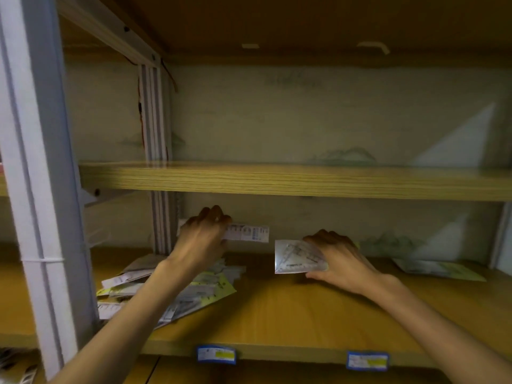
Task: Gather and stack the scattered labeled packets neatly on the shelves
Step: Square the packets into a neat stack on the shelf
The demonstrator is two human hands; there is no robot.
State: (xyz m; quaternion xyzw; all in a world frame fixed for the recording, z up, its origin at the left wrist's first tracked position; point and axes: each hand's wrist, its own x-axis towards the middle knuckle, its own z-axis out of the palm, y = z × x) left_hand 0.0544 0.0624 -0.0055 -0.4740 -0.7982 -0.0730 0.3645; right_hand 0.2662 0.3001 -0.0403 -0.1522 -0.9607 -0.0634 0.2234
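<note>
Wood-grain boards form the lower shelf [291, 309], above which the left hand [203, 239] pinches a long white labeled packet [249, 232] by its left end, held level near the back wall, its print too blurred to read. Just right of that grip, and apart from it, the right hand [339, 261] grasps a clear packet [297, 256] showing a triangular set square, its lettering illegible. Below the left grip lies a loose pile of packets [194, 289], some yellow-edged; two blue-bordered price tags [216, 354] on the shelf's front edge are unreadable.
</note>
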